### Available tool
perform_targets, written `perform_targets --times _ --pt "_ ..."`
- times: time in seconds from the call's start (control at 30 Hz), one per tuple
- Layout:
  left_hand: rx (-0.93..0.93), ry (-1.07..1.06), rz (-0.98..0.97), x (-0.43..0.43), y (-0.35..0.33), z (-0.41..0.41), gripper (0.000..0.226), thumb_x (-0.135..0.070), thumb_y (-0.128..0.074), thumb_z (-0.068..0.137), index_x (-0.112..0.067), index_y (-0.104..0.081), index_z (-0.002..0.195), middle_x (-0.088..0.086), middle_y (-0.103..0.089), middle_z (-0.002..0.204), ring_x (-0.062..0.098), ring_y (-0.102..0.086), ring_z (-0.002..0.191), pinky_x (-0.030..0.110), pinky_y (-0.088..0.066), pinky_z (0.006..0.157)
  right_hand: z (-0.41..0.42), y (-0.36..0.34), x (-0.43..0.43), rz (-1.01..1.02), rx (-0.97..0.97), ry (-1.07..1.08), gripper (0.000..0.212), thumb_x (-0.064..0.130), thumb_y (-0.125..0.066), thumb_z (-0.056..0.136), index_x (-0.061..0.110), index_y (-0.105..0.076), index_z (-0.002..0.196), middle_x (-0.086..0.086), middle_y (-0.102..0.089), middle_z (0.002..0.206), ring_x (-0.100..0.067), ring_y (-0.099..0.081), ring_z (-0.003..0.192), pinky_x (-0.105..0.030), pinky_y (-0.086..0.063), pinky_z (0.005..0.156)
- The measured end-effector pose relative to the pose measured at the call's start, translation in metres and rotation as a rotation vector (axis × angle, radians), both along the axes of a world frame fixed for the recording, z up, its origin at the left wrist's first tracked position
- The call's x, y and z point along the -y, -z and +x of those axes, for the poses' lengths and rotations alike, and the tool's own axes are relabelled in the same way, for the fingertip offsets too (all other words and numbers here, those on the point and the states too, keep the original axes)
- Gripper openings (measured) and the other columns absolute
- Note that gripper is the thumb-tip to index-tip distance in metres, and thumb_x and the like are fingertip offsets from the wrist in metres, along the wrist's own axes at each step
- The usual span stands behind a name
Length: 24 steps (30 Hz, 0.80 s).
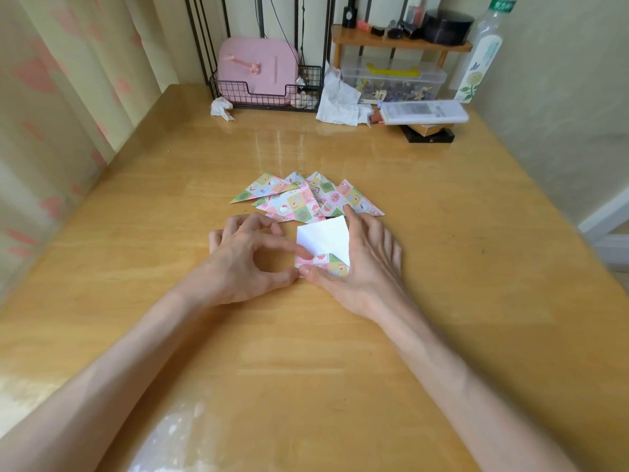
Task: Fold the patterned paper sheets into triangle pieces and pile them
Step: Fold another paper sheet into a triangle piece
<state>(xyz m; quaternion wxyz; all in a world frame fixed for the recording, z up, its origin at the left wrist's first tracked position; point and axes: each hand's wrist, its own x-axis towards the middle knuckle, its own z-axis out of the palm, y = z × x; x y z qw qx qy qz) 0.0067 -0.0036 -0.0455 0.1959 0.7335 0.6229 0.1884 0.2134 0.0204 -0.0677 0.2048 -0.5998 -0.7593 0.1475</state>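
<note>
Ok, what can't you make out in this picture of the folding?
Head view:
Sheet: right side hidden under right hand.
Left hand: pinching or just pressing the sheet's corner, unclear.
Triangle pile: pieces overlap, count unclear.
White box at the back: print too small.

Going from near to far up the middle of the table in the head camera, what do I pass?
Half-folded sheet → pile of folded triangles → black wire basket holding a pink case.
</note>
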Motion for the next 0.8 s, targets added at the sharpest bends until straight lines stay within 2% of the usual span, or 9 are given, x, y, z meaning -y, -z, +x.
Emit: perform_targets --times 0.4,0.53,0.63,0.7,0.8 --pt "-0.011 0.009 0.008 0.000 0.002 -0.002 0.032 -0.052 -0.080 0.076 -0.070 -0.065 0.098 -0.027 -0.042 0.120 0.002 -0.025 0.128 0.019 -0.009 0.089 0.005 -0.001 0.002 -0.006 -0.033 -0.038 0.119 0.073 -0.071 0.072 0.031 -0.006 0.162 0.004 -0.023 0.153 -0.018 -0.022 0.143 -0.034 -0.015 0.117" --pt "0.017 -0.001 0.017 0.000 0.003 0.000 0.031 -0.052 -0.080 0.074 -0.071 -0.064 0.092 -0.027 -0.042 0.119 0.001 -0.026 0.127 0.020 -0.010 0.091 0.008 -0.003 0.001 -0.045 -0.053 -0.034 0.118 0.069 -0.073 0.073 0.032 -0.006 0.162 0.005 -0.022 0.153 -0.016 -0.020 0.142 -0.031 -0.014 0.116" --pt "0.023 -0.001 0.021 -0.001 0.003 0.000 0.031 -0.051 -0.080 0.073 -0.072 -0.063 0.089 -0.028 -0.042 0.119 0.000 -0.026 0.125 0.020 -0.009 0.091 0.012 -0.003 0.001 -0.024 -0.054 -0.059 0.116 0.068 -0.072 0.075 0.032 -0.005 0.162 0.006 -0.023 0.151 -0.016 -0.022 0.140 -0.033 -0.018 0.114" --pt "0.032 -0.006 0.029 -0.001 0.005 -0.001 0.028 -0.055 -0.080 0.074 -0.071 -0.065 0.090 -0.027 -0.043 0.118 0.000 -0.026 0.126 0.022 -0.009 0.092 0.012 -0.003 0.003 -0.020 -0.039 -0.066 0.115 0.068 -0.071 0.076 0.031 -0.004 0.162 0.005 -0.023 0.151 -0.017 -0.023 0.140 -0.034 -0.020 0.115" --pt "0.065 -0.050 0.072 0.001 0.008 0.002 0.024 -0.073 -0.071 0.069 -0.065 -0.070 0.091 -0.026 -0.045 0.115 -0.001 -0.028 0.125 0.027 -0.013 0.097 0.011 -0.004 0.003 -0.043 -0.039 -0.068 0.114 0.068 -0.071 0.078 0.030 -0.004 0.162 0.006 -0.021 0.154 -0.017 -0.021 0.142 -0.032 -0.017 0.116"
